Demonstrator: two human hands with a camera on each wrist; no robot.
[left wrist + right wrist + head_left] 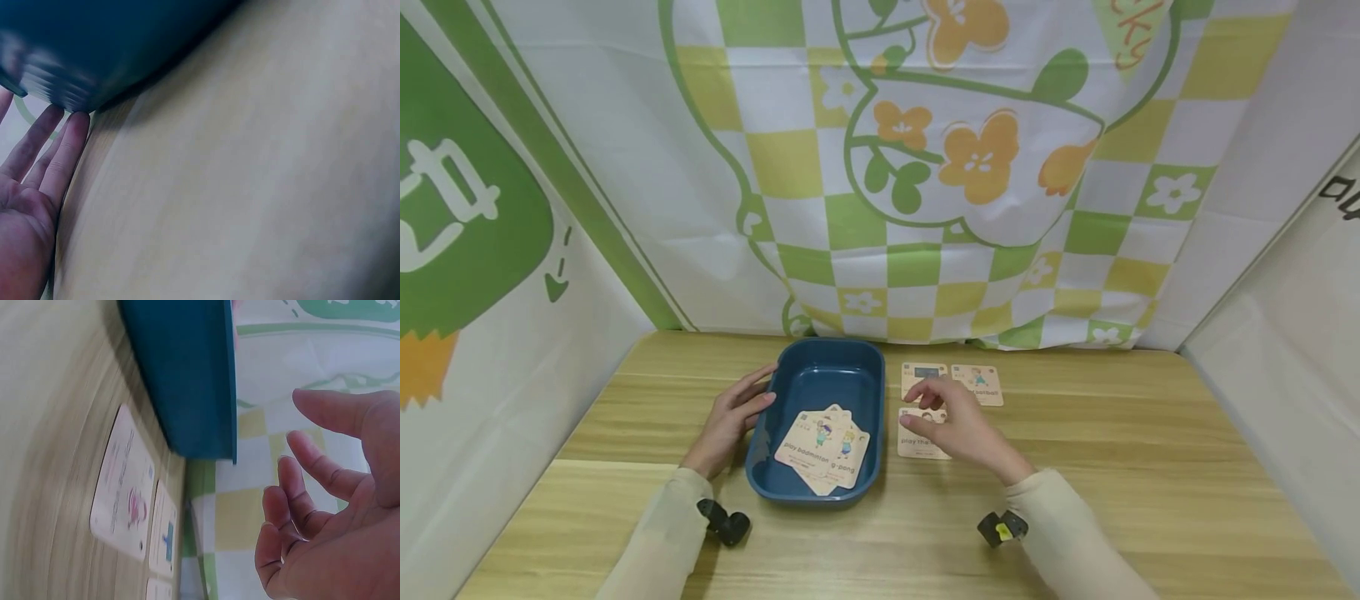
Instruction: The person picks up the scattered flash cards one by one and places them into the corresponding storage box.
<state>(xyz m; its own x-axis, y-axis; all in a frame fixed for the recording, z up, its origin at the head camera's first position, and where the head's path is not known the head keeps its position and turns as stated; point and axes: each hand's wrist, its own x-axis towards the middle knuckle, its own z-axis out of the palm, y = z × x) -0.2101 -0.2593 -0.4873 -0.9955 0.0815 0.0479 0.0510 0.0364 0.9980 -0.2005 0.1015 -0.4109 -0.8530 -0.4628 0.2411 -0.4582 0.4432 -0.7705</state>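
A blue rectangular tray [827,379] stands on the table, with several overlapping picture cards [814,450] in its near end; "play badminton" reads on the top one. My left hand [724,429] rests against the tray's left side, and in the left wrist view its extended fingertips [76,125] touch the tray wall. To the tray's right lie three cards: a lower one [917,448], an upper left one [912,383] and an upper right "football" card [990,387]. Above them hovers my right hand [967,429], fingers loosely bent and nothing between them in the right wrist view.
The wooden table [1112,467] extends to both sides. A patterned curtain [910,267] hangs along its back edge, with white fabric walls [1285,333] at left and right. Each wrist carries a small black camera [726,525].
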